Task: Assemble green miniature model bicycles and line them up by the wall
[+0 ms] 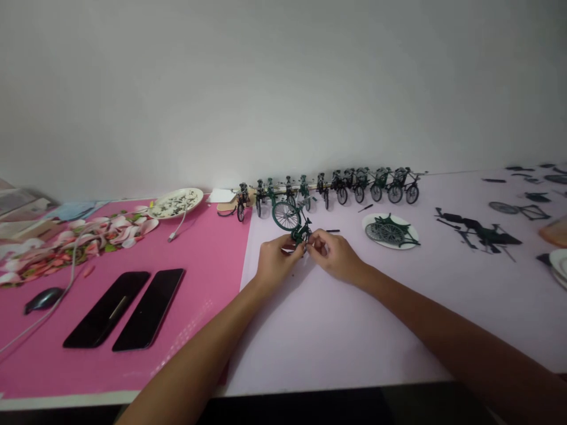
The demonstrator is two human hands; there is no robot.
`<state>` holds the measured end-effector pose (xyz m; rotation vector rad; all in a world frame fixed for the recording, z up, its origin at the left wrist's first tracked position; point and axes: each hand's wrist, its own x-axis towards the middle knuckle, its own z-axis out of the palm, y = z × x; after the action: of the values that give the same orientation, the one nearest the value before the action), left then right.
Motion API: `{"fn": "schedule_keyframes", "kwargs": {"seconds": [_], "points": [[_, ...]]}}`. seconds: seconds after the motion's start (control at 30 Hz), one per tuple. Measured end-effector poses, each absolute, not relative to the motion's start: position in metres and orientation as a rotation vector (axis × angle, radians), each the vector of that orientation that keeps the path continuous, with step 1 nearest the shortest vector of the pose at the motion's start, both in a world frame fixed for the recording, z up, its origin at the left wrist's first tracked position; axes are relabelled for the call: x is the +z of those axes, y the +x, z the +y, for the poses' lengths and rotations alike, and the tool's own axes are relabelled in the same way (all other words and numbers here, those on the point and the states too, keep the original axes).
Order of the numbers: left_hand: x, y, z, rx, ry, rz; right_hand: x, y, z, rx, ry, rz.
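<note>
A small dark green model bicycle (292, 221), partly built with one spoked wheel showing, stands on the pale table in the middle. My left hand (277, 260) is closed on its frame from the left. My right hand (334, 254) pinches the same model from the right, fingers bent together near the frame. A thin black tool (332, 231) lies just behind my right hand.
A row of finished model bicycles (336, 186) lines the wall. A white plate (390, 231) holds green parts; more loose parts (481, 233) lie right. On the pink mat (199, 277) lie two black phones (126, 308), a mouse (43, 298), a cable and a dish (176, 202).
</note>
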<state>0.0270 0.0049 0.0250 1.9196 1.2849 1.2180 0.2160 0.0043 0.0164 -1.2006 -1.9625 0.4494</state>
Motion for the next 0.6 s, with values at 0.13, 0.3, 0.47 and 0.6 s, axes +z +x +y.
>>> {"fn": "schedule_keyframes", "kwargs": {"seconds": [0.13, 0.3, 0.47, 0.6], "points": [[0.0241, 0.0267, 0.0051, 1.218, 1.918, 1.297, 0.0149, 0.2165, 0.0058, 0.423, -1.219, -1.990], [0.0241, 0.0263, 0.0048, 1.225, 1.911, 1.307, 0.0147, 0.2165, 0.0061, 0.433, -1.216, -1.968], [0.0266, 0.0257, 0.0044, 1.240, 1.882, 1.281, 0.0156, 0.2161, 0.0052, 0.416, -1.211, -1.994], [0.0257, 0.0251, 0.0053, 1.247, 1.879, 1.276, 0.0156, 0.2168, 0.0043, 0.442, -1.195, -1.980]]}}
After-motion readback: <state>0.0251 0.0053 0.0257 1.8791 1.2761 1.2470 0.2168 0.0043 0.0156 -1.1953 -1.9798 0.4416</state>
